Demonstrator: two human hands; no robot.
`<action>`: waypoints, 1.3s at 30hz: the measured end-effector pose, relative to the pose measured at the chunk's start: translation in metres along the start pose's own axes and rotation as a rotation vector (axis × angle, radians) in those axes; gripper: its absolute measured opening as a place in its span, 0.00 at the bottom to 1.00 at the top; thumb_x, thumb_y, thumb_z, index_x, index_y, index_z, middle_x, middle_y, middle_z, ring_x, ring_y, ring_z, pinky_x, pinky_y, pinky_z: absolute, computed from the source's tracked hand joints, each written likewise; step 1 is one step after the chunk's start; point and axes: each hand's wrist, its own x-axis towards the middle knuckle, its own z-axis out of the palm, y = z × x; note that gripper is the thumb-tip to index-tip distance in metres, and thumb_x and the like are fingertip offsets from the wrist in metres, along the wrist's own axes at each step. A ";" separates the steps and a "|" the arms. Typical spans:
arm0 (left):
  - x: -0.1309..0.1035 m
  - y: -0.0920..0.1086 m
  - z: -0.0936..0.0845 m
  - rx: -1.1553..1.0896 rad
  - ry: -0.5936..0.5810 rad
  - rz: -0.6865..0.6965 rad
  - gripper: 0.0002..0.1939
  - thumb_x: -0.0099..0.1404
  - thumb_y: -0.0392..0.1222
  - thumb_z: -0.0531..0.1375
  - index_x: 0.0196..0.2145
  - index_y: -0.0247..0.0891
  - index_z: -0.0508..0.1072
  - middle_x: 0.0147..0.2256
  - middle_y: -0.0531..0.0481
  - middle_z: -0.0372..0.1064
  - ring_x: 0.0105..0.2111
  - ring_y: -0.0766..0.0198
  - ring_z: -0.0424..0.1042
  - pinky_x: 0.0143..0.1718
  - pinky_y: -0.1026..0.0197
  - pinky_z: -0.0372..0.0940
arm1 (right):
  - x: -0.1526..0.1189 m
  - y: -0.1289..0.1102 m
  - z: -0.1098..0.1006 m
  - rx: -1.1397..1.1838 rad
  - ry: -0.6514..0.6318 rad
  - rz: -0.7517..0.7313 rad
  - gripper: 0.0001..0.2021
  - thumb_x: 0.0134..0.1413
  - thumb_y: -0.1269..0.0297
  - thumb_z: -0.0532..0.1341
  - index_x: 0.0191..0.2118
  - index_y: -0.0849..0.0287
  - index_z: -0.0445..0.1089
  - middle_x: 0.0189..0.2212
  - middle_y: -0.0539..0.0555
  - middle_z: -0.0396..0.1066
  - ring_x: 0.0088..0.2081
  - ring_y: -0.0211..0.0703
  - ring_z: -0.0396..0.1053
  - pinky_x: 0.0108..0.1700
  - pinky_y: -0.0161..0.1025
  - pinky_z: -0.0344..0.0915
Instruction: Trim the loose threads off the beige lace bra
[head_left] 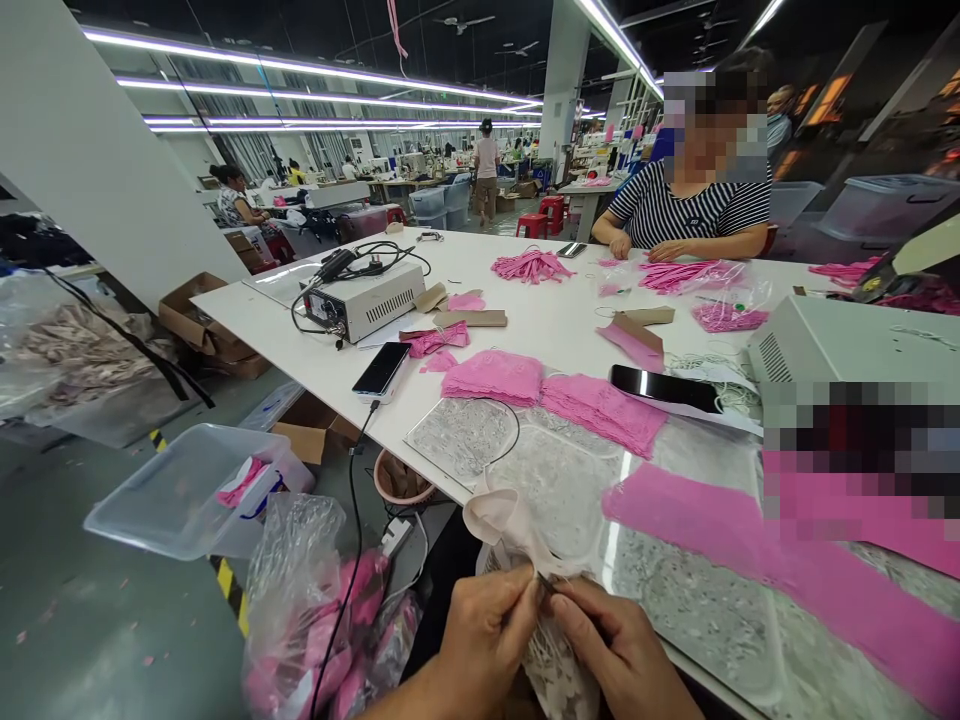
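A beige garment piece (517,520), smooth on top with a lacy, stringy lower part, hangs over the table's near edge. My left hand (487,630) pinches its edge between thumb and fingers. Close beside it, my right hand (619,640) is closed on the same piece, fingertips nearly touching the left ones. A small dark thing shows between the fingertips, too small to name. Beyond the hands lie stacked pink fabric pieces (492,376) and a second pink stack (604,410). A long pink fabric strip (697,520) stretches away to the right.
A phone (381,370) with a cable and a grey box machine (367,305) stand at the left; another phone (664,388) lies at the right. A person in a striped top (697,215) sits opposite. A plastic bin (195,490) and a bag (300,610) stand on the floor.
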 end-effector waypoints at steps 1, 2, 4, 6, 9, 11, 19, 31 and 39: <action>0.000 -0.001 0.000 0.016 0.006 0.009 0.18 0.69 0.41 0.49 0.28 0.33 0.72 0.23 0.49 0.68 0.22 0.67 0.65 0.27 0.68 0.58 | 0.000 0.000 0.000 0.007 -0.009 0.013 0.22 0.58 0.48 0.51 0.26 0.59 0.71 0.23 0.53 0.67 0.28 0.44 0.64 0.34 0.38 0.65; -0.001 -0.001 0.000 0.033 0.014 0.020 0.17 0.69 0.41 0.49 0.28 0.33 0.72 0.23 0.49 0.68 0.22 0.67 0.66 0.27 0.68 0.58 | 0.000 0.000 0.001 0.014 -0.020 0.022 0.22 0.58 0.48 0.51 0.26 0.59 0.70 0.23 0.53 0.67 0.28 0.44 0.64 0.34 0.38 0.65; -0.001 -0.001 -0.001 0.064 0.027 0.053 0.16 0.69 0.39 0.49 0.28 0.33 0.72 0.23 0.48 0.69 0.22 0.67 0.66 0.26 0.68 0.58 | 0.001 0.001 0.001 0.024 -0.037 0.026 0.21 0.58 0.48 0.50 0.27 0.60 0.69 0.24 0.53 0.67 0.29 0.44 0.64 0.34 0.38 0.64; 0.000 0.000 -0.001 0.104 0.052 0.110 0.15 0.69 0.38 0.50 0.28 0.33 0.72 0.22 0.47 0.69 0.22 0.67 0.67 0.26 0.68 0.58 | 0.001 0.003 0.002 0.019 -0.044 0.026 0.21 0.59 0.49 0.50 0.26 0.60 0.67 0.24 0.53 0.66 0.30 0.43 0.63 0.34 0.37 0.62; 0.001 0.003 -0.002 0.193 0.104 0.204 0.13 0.68 0.35 0.51 0.30 0.32 0.73 0.20 0.48 0.68 0.19 0.68 0.66 0.23 0.68 0.57 | 0.001 0.004 0.002 -0.008 -0.041 0.041 0.22 0.59 0.49 0.49 0.24 0.60 0.64 0.22 0.51 0.62 0.27 0.41 0.60 0.31 0.36 0.60; 0.001 0.004 -0.002 0.242 0.123 0.242 0.12 0.67 0.34 0.51 0.32 0.31 0.73 0.19 0.48 0.67 0.18 0.68 0.65 0.22 0.68 0.56 | 0.001 0.006 0.001 -0.025 -0.038 0.047 0.22 0.59 0.49 0.49 0.23 0.60 0.63 0.21 0.51 0.61 0.27 0.40 0.60 0.30 0.35 0.59; 0.001 0.001 0.000 0.213 0.106 0.233 0.12 0.67 0.35 0.51 0.33 0.31 0.74 0.19 0.50 0.66 0.18 0.68 0.62 0.22 0.67 0.55 | -0.001 0.006 0.000 -0.070 0.002 -0.016 0.21 0.60 0.52 0.51 0.22 0.59 0.65 0.20 0.51 0.63 0.25 0.40 0.62 0.29 0.35 0.61; 0.007 0.008 -0.002 -0.271 -0.021 -0.339 0.22 0.63 0.54 0.52 0.25 0.31 0.71 0.21 0.50 0.59 0.23 0.67 0.55 0.25 0.65 0.52 | 0.008 0.005 -0.005 -0.212 0.189 -0.121 0.13 0.56 0.55 0.57 0.31 0.60 0.72 0.20 0.50 0.69 0.21 0.37 0.63 0.23 0.32 0.60; 0.010 0.009 -0.005 -0.393 -0.067 -0.386 0.24 0.59 0.58 0.56 0.24 0.30 0.69 0.21 0.53 0.54 0.23 0.68 0.51 0.24 0.65 0.48 | 0.015 -0.002 -0.004 -0.305 0.136 -0.203 0.15 0.59 0.59 0.52 0.24 0.59 0.64 0.16 0.46 0.57 0.19 0.33 0.55 0.22 0.31 0.54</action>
